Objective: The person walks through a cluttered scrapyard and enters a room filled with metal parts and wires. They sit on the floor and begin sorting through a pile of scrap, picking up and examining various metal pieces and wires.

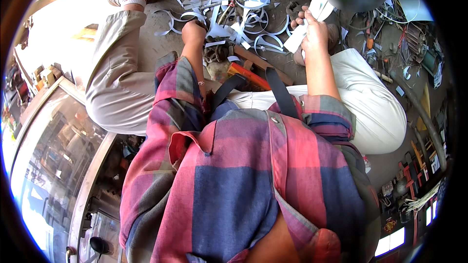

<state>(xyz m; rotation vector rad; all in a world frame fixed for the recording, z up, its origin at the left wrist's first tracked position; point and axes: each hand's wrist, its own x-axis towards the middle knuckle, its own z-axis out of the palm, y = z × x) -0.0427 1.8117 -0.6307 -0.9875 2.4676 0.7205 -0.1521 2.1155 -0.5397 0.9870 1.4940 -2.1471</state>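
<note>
My right hand (314, 33) is closed around a bundle of white paper strips (319, 7). The bundle sticks out both above and below the fingers. Further left, my left hand (194, 32) is curled up at the edge of a heap of curled white strips (248, 7) on the ground. Its fingertips are turned away, so whatever they grip is hidden. A loose strip (215, 44) lies just beside that hand. Between my knees there is an orange-red bar-shaped object (248, 76) next to a brown wooden piece (257, 61).
Tangled wires and scrap (378, 31) cover the ground at the right, with a light sheet (414, 7) among them. A thick hose or pipe (421, 109) curves along the right side. At the left stands a wood-framed glass case (58, 136). Tools (412, 178) lie at the lower right.
</note>
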